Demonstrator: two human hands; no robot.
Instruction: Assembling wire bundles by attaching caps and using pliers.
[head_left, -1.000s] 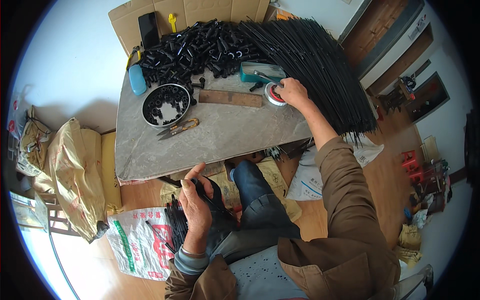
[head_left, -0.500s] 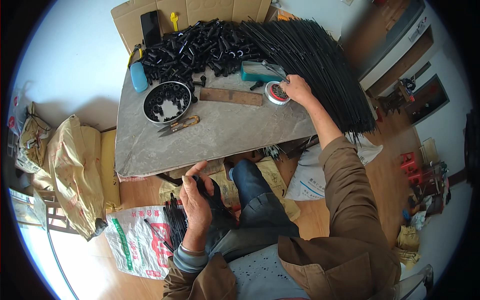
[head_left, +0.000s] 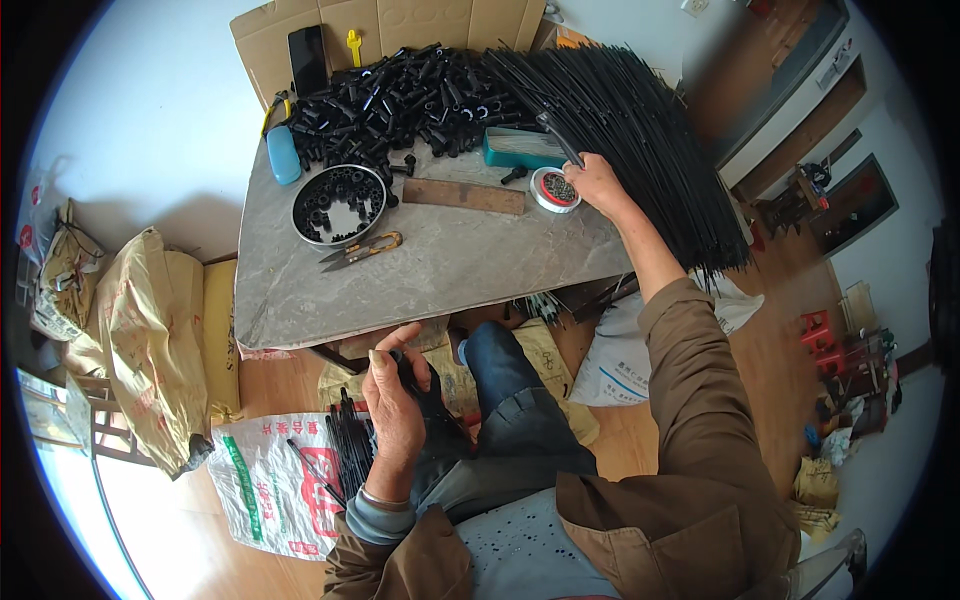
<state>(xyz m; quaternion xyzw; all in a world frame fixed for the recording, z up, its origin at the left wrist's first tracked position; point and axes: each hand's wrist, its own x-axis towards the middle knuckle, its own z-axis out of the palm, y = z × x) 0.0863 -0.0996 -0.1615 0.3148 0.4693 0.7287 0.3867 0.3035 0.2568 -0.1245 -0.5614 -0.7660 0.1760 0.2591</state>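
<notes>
My right hand (head_left: 597,184) is closed around a slim dark metal tool (head_left: 562,138), whose exact kind I cannot make out. It is right beside a round white tin (head_left: 541,197) with a red inner ring, filled with small metal pieces. My left hand (head_left: 397,408) is raised in front of the table edge, thumb up and fingers curled around a black plastic fitting (head_left: 404,368), partly hidden by the hand. A flat brown wooden strip (head_left: 463,195) lies left of the tin. Behind the tin sits an open teal box (head_left: 522,148) of thin pale sticks.
Black fittings (head_left: 400,100) are heaped at the back, beside a big bundle of thin black rods (head_left: 640,150). A round bowl (head_left: 330,241) holds small black rings. Scissors (head_left: 362,252), a blue case (head_left: 283,155) and a phone (head_left: 308,60) lie on the grey table (head_left: 440,285).
The tool in my right hand has swung to a steeper angle, its far end now nearer the rods. The view has shifted slightly; my left hand stays in nearly the same pose.
</notes>
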